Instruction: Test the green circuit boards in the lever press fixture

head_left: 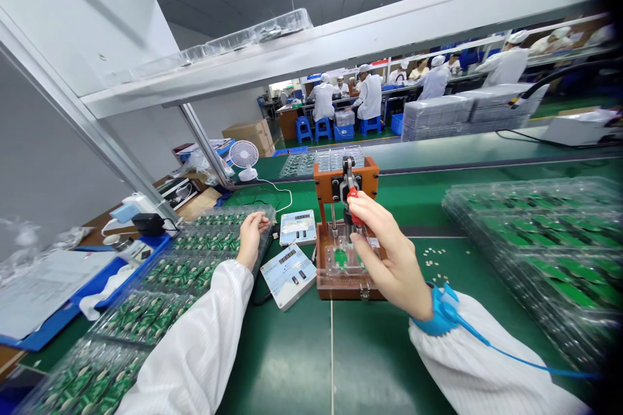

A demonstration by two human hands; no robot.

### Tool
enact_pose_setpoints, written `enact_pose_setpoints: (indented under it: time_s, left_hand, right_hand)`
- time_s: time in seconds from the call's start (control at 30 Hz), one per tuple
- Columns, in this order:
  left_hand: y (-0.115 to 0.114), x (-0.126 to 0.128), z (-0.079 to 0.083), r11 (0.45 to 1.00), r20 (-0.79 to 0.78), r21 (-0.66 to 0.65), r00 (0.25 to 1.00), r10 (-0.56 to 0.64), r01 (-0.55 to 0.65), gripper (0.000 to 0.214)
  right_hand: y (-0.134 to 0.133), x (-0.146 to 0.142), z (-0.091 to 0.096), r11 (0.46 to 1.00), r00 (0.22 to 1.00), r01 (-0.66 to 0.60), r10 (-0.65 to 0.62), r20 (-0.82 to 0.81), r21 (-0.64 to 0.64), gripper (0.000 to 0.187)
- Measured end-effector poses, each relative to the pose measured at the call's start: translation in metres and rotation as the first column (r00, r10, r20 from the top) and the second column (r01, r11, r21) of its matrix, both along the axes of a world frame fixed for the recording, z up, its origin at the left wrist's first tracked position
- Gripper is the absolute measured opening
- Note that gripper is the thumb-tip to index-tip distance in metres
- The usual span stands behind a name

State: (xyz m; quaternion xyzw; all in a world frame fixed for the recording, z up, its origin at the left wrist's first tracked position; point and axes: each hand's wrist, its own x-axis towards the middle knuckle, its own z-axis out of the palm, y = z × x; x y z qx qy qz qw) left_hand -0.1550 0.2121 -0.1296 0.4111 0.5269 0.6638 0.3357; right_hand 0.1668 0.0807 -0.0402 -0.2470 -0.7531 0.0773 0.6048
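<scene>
Head view, factory floor: white-smocked co-workers point(370, 96) are seen at a far bench, well apart from the green anti-static workbench point(292, 363) where the work is laid out. Left of the grip, stacked clear trays of green circuit boards point(195, 266) are placed. Right of the grip, a second tray stack point(535, 240) is placed, with loose small white parts point(432, 260) scattered on the mat between it and the grip. Two white digital meters point(288, 277) are set just left of the grip.

Directly below the grip stands a press fixture with an orange frame point(363, 170) and a wooden base. A green circuit board point(341, 258) is seated in a clear nest on that base, partly hidden by the hand.

The right hand point(389, 266) is clenched around the red lever handle point(354, 207), and a blue wrist strap point(440, 311) is worn just behind it. The left hand point(252, 238) is curled on the rim of the left tray stack; whether anything is held there cannot be told.

Risks, as judged: a board sitting off-seat could be cracked if the lever is forced. The loose parts could be scattered by a sleeve. The strap lead could be snagged, and the ground connection lost. The left tray stack could be shifted by leaning weight.
</scene>
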Motion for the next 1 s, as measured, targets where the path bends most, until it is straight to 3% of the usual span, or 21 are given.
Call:
enact_pose_setpoints:
  time_s: [0.67,1.0]
  left_hand:
    - [-0.0087,0.0059,0.0076,0.999,-0.039,0.029,0.999,-0.019,0.021,0.019]
    - [-0.0037,0.0004,0.0054,0.999,0.054,-0.012,0.997,0.053,-0.052,0.025]
  right_hand:
    - [0.0002,-0.0020,-0.0027,1.000,1.000,0.023,-0.023,-0.004,0.017,0.064]
    - [-0.0005,-0.0023,-0.0022,0.999,1.000,0.028,-0.028,-0.004,0.017,0.065]
